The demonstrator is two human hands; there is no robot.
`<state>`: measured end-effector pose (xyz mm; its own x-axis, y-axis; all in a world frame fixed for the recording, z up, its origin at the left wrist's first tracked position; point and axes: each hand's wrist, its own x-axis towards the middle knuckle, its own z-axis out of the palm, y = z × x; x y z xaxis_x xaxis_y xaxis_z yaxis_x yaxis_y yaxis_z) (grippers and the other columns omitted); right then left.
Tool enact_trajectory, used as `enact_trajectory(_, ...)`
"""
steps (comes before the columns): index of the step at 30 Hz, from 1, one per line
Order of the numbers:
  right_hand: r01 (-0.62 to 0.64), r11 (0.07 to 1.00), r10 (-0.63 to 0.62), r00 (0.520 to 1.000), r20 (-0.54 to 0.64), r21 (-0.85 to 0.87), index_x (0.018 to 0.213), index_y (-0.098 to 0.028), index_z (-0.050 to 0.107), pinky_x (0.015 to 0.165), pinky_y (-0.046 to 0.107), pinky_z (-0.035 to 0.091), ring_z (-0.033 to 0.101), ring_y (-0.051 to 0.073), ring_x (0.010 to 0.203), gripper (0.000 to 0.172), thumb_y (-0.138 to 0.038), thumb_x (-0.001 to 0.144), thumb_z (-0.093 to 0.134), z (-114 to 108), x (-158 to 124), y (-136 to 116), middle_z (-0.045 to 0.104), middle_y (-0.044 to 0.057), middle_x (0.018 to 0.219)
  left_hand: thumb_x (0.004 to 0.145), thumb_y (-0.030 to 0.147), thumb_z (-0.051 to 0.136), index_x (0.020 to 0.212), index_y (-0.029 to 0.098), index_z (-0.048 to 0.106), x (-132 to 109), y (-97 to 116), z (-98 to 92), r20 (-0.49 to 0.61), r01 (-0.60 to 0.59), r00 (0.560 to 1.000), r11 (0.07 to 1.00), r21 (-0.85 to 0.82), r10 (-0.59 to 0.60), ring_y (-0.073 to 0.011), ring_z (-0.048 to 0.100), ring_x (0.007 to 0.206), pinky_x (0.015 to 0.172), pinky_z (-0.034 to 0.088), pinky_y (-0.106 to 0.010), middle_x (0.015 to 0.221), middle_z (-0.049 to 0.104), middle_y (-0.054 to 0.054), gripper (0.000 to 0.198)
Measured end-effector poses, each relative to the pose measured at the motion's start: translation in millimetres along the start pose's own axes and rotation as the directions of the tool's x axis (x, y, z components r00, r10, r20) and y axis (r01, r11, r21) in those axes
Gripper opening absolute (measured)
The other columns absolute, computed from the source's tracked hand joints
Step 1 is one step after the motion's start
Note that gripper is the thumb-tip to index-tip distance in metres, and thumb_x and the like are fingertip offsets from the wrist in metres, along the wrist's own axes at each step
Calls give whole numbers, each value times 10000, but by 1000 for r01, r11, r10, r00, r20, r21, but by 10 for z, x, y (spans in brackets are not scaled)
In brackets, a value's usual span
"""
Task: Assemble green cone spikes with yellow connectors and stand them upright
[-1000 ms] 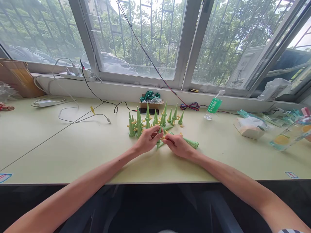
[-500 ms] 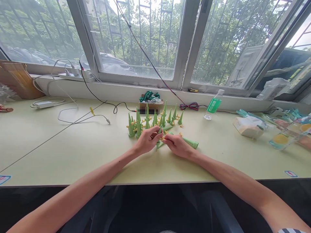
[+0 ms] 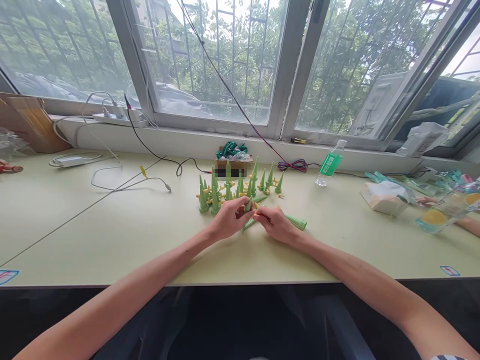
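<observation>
My left hand [image 3: 228,218] is closed around a green cone-shaped plastic spike [image 3: 248,204] at the middle of the pale table [image 3: 112,235]. My right hand [image 3: 275,223] pinches a small yellow piece [image 3: 255,216] right next to that spike; the two hands almost touch. Behind them stand several upright green spikes with yellow fittings [image 3: 232,187]. One more green spike [image 3: 296,221] lies flat on the table, just right of my right hand.
A small cardboard box with green material [image 3: 231,156] sits behind the spikes. A green-labelled water bottle [image 3: 330,163] leans at the sill. White cables and a charger [image 3: 75,160] lie at left; bags and cups [image 3: 386,196] at right, where another person's hand [image 3: 425,201] shows.
My left hand has lifted the green spike slightly, so its tip now shows above the fingers. Another person's arm has come in at the far right edge.
</observation>
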<state>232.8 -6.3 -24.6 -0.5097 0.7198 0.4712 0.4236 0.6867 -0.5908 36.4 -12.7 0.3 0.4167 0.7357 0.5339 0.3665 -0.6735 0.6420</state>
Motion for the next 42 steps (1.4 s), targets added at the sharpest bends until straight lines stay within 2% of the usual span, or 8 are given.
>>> enact_trajectory(11,-7,1000,7,1000,9,-20,718,-187,476,561,234,294,325,101,551,334,-390,980,438,-2,4,13,402,-50,591,893,248,562,788,172,529,-13,-51,33,-40,-33,999,998,49,35,-60,339,501,443,293,-165,633,446,46,134)
enact_trajectory(18,-11,1000,12,1000,15,-8,710,-190,455,564,232,286,318,102,560,339,-392,982,437,-10,2,12,386,-52,596,897,241,549,764,172,501,-16,-58,42,-39,-35,999,998,56,37,-59,350,504,455,314,-163,664,483,36,156)
enact_trajectory(33,0,1000,0,1000,16,5,694,-188,465,552,237,285,317,105,560,350,-391,979,442,-20,4,11,372,-48,592,893,240,552,771,176,527,-17,-37,49,-62,-55,996,995,88,60,-61,344,490,449,307,-168,634,461,45,140)
enact_trajectory(39,-10,1000,10,1000,-3,10,677,-184,473,534,237,267,291,97,540,361,-406,962,486,-9,17,25,348,-57,565,887,264,571,776,173,541,-1,-11,15,-61,-52,996,993,108,59,-64,356,492,450,319,-169,619,471,44,147)
enact_trajectory(42,-25,1000,25,999,-22,0,632,-185,447,523,241,255,276,97,530,424,-452,959,489,-17,38,37,320,-57,546,891,264,564,774,171,542,17,7,-18,-73,-42,996,994,100,49,-68,385,506,463,341,-173,645,516,30,151)
